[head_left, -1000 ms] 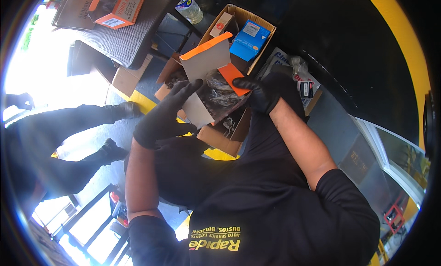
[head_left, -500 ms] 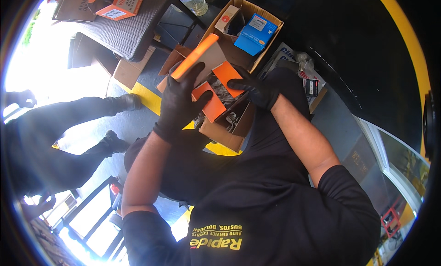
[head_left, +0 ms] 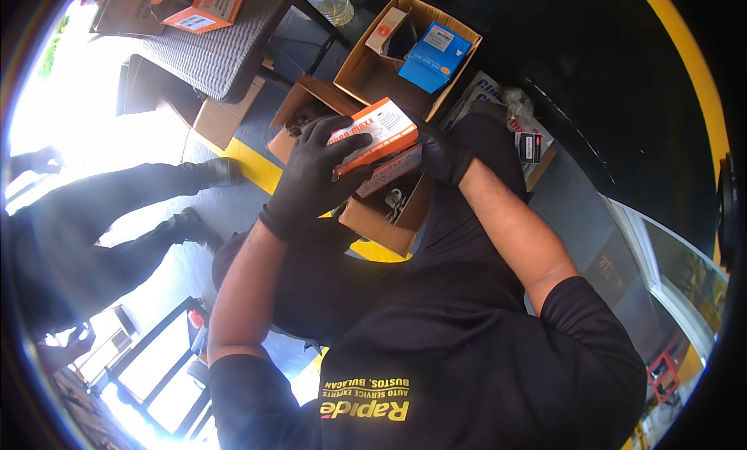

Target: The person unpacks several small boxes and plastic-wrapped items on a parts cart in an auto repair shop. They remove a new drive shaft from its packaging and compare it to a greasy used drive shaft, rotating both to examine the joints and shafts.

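Observation:
Between my two black-gloved hands is an orange-and-white carton, its lid lying over the top. My left hand grips the near left end, thumb across the upper face. At the opposite end, my right hand is closed round the carton's right side, with most of its fingers hidden. Directly below stands an open cardboard box holding metal parts. Another open brown box with dark parts inside sits just beyond my left hand.
A larger cardboard box ahead holds a blue carton and a smaller brown-white carton. A woven-top table at the far left bears an orange carton. Another person's legs are at left. A plastic bag lies at right.
The carton's raised orange lid has come down over its opening, covering the flaps and the contents that showed before. Both hands have shifted slightly to hold its ends.

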`<state>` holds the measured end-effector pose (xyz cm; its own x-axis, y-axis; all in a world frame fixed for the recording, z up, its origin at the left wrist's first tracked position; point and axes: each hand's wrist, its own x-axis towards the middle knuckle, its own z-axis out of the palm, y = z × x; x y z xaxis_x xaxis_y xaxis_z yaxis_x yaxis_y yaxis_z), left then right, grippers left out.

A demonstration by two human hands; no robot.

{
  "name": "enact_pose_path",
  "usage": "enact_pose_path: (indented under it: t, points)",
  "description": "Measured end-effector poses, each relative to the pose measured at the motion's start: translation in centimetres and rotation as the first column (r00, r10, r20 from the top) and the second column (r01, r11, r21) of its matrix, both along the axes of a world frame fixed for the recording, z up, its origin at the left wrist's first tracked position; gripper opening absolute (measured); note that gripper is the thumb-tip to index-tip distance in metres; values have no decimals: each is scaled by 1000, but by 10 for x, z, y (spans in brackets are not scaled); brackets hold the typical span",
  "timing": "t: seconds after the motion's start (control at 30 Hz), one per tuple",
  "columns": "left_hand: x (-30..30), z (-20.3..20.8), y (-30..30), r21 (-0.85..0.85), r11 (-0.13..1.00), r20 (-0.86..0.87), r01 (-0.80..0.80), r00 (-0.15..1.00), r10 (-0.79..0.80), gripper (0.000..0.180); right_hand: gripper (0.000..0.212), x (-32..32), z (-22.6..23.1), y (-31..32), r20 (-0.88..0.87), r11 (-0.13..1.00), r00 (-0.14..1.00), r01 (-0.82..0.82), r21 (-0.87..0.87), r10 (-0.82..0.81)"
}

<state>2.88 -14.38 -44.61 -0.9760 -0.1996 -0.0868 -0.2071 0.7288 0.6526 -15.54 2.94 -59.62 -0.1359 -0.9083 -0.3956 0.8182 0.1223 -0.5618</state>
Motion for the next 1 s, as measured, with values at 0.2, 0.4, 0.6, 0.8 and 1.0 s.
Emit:
enact_pose_path:
  t: [0.2, 0.4, 0.6, 0.8, 1.0]
  points:
    - [3, -12, -1, 58, 997, -22, -44, 999, 46, 46, 59, -3, 14, 1, 86, 998, 996, 27, -51, -22]
    - [2, -4, 0, -18, 1000, -57, 5, 998, -6, 36, 60, -8, 16, 3, 244, 993, 970, 20, -113, 8]
    - [0, 5, -4, -87, 993, -183, -84, 981, 67, 47, 79, -5, 37, -15, 23, 991, 997, 71, -117, -69]
    - [16, 32, -79, 74, 750, -593, -657, 576, 562, 77, 82, 22, 122, -117, 57, 828, 975, 211, -519, -213]
    - [67, 25, -233, 48, 609, -639, -791, 445, 627, 40, 87, 20, 137, -197, -777, 955, 609, -105, -278, -159]
